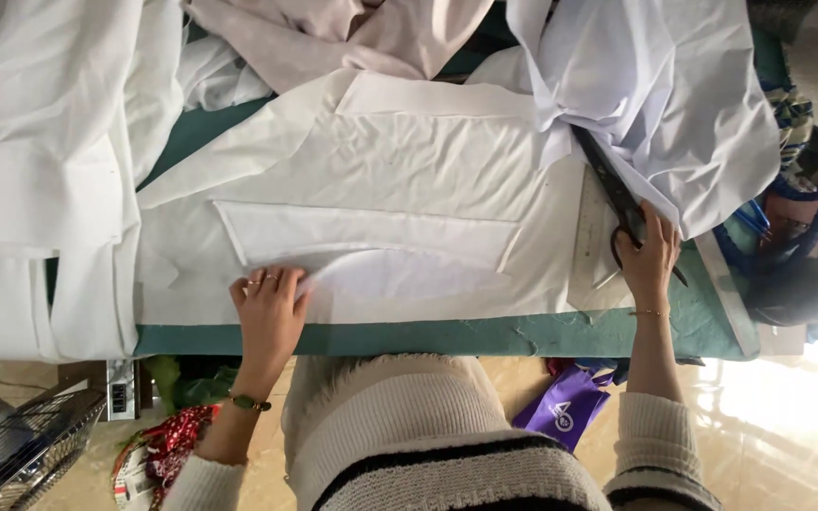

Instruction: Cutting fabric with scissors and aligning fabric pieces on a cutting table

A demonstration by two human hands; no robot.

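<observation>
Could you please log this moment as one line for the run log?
left hand: flat on curved white fabric piece | right hand: gripping black-handled scissors | surface: green table | beside scissors: clear ruler

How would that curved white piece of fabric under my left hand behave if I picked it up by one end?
The curved white fabric piece would probably droop, since the white cloth nearby folds and bunches softly. It looks thin and light, lying flat under the left hand. It might slide over the white fabric sheet beneath.
</observation>
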